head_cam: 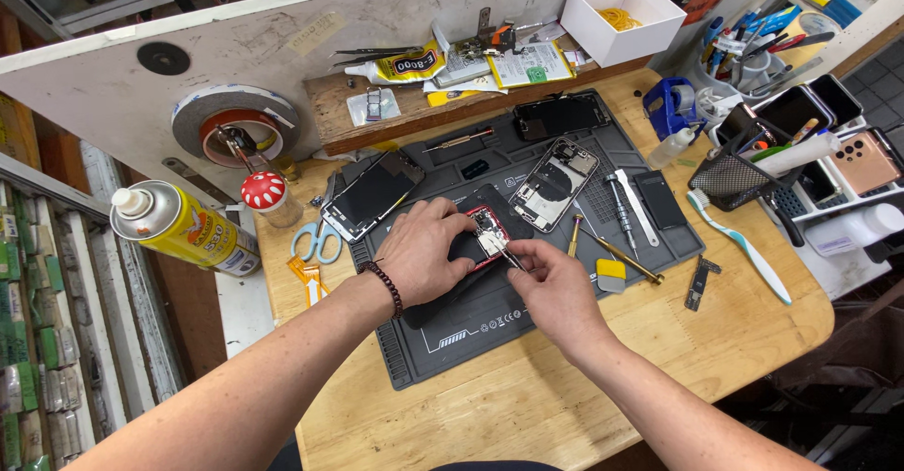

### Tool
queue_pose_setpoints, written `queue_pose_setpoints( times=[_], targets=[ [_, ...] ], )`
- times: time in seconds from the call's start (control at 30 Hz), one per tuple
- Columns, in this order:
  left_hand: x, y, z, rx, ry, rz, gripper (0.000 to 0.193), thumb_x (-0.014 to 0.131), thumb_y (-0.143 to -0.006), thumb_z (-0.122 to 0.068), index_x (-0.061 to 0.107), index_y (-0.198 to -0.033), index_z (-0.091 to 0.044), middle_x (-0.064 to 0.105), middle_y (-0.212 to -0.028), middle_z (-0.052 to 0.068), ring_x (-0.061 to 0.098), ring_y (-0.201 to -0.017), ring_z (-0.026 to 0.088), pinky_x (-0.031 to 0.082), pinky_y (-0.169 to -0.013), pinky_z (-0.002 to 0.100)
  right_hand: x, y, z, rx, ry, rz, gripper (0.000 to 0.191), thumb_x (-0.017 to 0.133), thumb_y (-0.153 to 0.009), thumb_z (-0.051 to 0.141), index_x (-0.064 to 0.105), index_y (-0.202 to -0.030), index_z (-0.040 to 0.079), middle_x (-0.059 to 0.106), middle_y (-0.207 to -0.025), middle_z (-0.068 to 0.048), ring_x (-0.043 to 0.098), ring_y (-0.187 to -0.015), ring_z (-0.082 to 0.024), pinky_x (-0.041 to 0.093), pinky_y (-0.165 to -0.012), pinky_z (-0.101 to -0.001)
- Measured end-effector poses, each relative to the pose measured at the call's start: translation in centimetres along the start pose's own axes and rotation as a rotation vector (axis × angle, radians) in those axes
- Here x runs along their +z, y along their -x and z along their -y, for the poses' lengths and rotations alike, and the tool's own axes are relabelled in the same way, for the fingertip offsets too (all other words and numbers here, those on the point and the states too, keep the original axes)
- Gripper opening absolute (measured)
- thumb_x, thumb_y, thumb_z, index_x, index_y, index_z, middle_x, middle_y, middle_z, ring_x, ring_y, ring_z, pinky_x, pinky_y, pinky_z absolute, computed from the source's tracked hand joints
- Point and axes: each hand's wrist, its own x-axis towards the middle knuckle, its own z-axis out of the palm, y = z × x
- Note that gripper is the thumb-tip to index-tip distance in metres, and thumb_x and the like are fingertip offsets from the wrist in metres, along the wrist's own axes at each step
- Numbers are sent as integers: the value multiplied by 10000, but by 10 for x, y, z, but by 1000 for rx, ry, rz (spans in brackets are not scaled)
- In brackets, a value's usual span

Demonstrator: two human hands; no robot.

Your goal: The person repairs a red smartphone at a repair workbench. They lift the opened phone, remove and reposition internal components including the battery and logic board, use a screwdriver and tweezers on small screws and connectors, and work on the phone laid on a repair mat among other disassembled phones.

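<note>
The left hand (421, 250) lay palm-down across an opened phone with a red frame (485, 235), fingers spread and pressing it flat against the dark grey work mat (471, 325); a dark bead bracelet (383, 285) circled that wrist. The right hand (551, 278) had thumb and forefinger pinched together on a thin metal tool (509, 259), apparently tweezers, its tip touching the exposed internals of the red-framed phone. That phone sat near the centre of the mat, between the two hands.

Just beyond the hands, a second opened phone body (554, 184) lay face-open on the mat, with a detached screen (372, 195) to its left and a dark phone (558, 116) at the mat's far edge. To the right of the hands lay a brass-handled screwdriver (621, 256), a silver screwdriver (619, 203) and a yellow-capped block (611, 274). A toothbrush (739, 245) rested on the wooden bench (565, 396) beside the mat. On the left side stood scissors with pale blue handles (316, 240), a yellow spray can (184, 226) and a roll of tape (235, 121). A white box (621, 19) stood at the rear.
</note>
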Motion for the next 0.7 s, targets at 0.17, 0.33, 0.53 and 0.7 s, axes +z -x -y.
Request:
queue_pose_setpoints(
  times=[0.17, 0.33, 0.53, 0.7],
  targets=[
    [-15, 4, -9, -171, 32, -4, 887, 858, -691, -410, 493, -1435, -95, 581, -1295, 141, 515, -1253, 310, 420, -1048, 430, -11, -2, -8, -13, 55, -148, 351, 700, -888, 95, 685, -1239, 75, 657, -883, 3, 598, -764, -96, 525, -700, -261],
    [-24, 30, -12, -279, -106, 35, 1041, 885, -652, -549, 466, -1474, -68, 577, -1249, 153, 502, -1225, 326, 395, -1036, 453, -17, -5, -20, 214, 26, -248, 370, 719, -892, 95, 675, -1259, 69, 646, -850, -43, 584, -759, -130, 486, -670, -294],
    [-17, 37, -9, -347, -121, 59, 810, 855, -710, -559, 613, -1296, -54, 597, -1196, 136, 532, -1212, 299, 429, -1060, 416, -4, -12, -31, 392, -129, -154, 233, 731, -880, 79, 702, -1085, -28, 717, -899, -88, 698, -729, -176, 532, -639, -307],
    [-10, 33, -5, -191, -50, -113, 810, 872, -680, -451, 584, -1358, -114, 595, -1178, 142, 525, -1175, 324, 411, -999, 458, -1, -9, -24, 309, -96, -168, 209, 729, -876, 89, 695, -1057, -10, 725, -871, -97, 711, -703, -180, 539, -590, -303]
  ],
)
